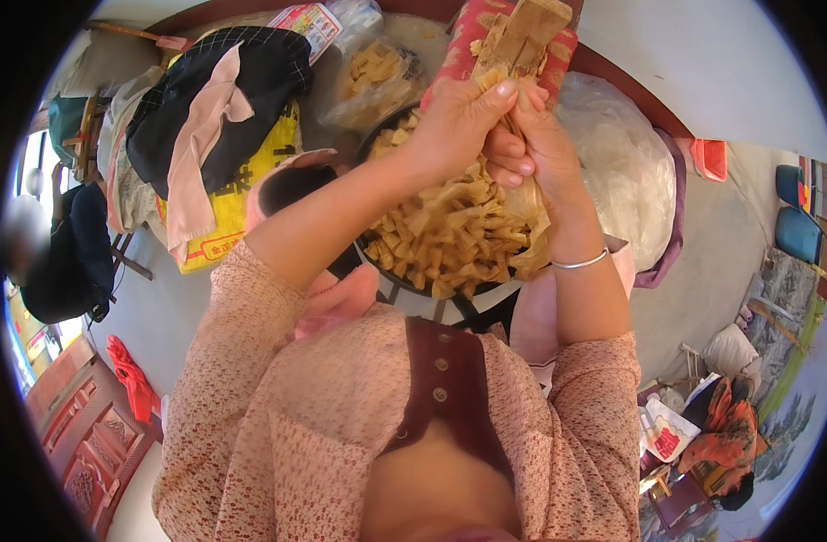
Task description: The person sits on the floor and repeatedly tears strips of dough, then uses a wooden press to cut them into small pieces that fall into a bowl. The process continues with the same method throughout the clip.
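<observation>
Blouse [319,379] with small flowers and a dark buttoned front [442,370] fills the view at 6 o'clock, nearest the camera, its sleeves pushed up to bare forearms. Both arms reach up toward 12 and 1 o'clock, and a silver bracelet [580,260] circles the right wrist. The left hand [459,126] and the right hand [542,135] meet just off 1 o'clock, fingers closed in narrow on a thin tan strip [529,210]; the left thumb presses along its upper end, and the rest hangs below the right hand. Under them, slightly to 1 o'clock from the middle, a dark round pan [377,267] is heaped with folded tan pieces [445,235]. Past the fingertips at 1 o'clock, a worn wooden board [531,41] rests on a red patterned cushion [454,54]. A big clear plastic bag [608,163] bulges at 2 o'clock, and a smaller bag [373,77] with more tan pieces inside lies between 11 and 12. At 10 o'clock a yellow sack [282,172] shows beneath a black cloth [269,90] and a twisted pink cloth [197,172]. Farther off, a red basket [708,160] is near 2 o'clock, a blue bin [798,235] at 3 and an orange-and-black cloth [723,429] at 4. Toward 8 o'clock a red cloth [129,375] lies by a carved wooden chair [88,438], and another person [79,244] in dark clothes is at 9.
</observation>
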`<state>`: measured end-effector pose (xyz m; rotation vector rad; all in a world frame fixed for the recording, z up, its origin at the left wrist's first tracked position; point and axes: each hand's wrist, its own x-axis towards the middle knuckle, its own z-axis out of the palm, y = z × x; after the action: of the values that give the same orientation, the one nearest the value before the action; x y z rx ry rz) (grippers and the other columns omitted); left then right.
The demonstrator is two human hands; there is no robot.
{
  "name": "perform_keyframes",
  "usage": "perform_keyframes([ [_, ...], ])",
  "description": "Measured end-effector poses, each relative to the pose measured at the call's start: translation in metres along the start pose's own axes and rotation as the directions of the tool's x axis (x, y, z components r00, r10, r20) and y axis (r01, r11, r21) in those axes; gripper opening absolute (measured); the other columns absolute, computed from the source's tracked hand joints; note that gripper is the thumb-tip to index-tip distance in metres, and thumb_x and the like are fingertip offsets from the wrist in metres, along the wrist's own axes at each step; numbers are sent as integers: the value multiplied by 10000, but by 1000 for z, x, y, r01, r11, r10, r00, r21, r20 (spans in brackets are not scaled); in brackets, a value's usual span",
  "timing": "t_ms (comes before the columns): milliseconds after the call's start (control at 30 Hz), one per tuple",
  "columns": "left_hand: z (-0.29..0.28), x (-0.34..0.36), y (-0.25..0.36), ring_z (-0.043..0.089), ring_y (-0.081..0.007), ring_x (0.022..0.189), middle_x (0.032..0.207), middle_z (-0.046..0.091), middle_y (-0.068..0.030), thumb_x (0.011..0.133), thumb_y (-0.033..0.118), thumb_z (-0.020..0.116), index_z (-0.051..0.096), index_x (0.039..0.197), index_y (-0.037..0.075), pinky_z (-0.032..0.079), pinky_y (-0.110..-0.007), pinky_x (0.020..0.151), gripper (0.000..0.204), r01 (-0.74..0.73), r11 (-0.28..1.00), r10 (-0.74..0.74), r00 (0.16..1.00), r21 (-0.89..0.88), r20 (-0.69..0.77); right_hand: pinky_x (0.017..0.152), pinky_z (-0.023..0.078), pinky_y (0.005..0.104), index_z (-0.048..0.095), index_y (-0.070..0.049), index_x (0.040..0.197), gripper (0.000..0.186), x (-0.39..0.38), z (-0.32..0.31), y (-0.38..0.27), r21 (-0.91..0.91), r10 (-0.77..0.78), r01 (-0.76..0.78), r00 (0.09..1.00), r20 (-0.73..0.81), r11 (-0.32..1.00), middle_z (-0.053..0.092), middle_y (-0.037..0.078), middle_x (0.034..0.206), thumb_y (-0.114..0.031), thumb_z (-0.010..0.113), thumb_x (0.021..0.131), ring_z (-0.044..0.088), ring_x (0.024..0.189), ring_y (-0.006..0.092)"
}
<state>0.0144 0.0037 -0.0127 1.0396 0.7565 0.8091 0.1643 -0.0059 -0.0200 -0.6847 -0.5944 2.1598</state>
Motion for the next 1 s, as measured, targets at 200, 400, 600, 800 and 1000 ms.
perform_keyframes([
  [200,-12,9,9,548,-210,772,733,508,-39,1021,331,331,433,772,104,435,-401,939,352,-129,858,103,992,-498,-79,410,340,183,560,-23,914,251,-6,13,-4,-9,91,-91,992,84,996,412,-40,621,-257,504,985,348,464,19],
  [400,-34,5,25,280,-81,532,602,288,54,1014,323,361,394,748,136,346,-263,600,327,-155,746,93,987,-647,-130,423,357,178,575,-21,909,263,-5,25,-3,-258,109,-104,994,6,960,402,-62,608,-261,496,986,340,472,11],
  [600,-45,-2,45,435,-159,479,570,415,9,1013,328,354,456,728,57,330,-256,428,406,-480,851,380,843,-213,-380,472,387,197,561,-12,890,285,-10,24,-1,-497,-33,24,999,-9,867,380,-59,589,-255,461,999,327,466,23],
  [800,-27,2,14,654,-313,815,963,649,-176,953,222,516,612,1069,-27,516,-311,684,290,-677,332,827,544,657,143,490,373,209,576,-11,1085,199,-17,14,7,23,-183,182,981,70,983,463,-32,664,-160,531,961,398,532,31],
  [1000,11,-10,-13,552,-217,1113,1347,474,-201,974,284,452,619,1161,-21,418,-324,951,395,-425,802,487,872,420,-47,555,422,210,554,3,1075,198,-22,18,8,-847,-511,290,859,26,445,581,-26,779,-86,596,903,501,642,34],
])
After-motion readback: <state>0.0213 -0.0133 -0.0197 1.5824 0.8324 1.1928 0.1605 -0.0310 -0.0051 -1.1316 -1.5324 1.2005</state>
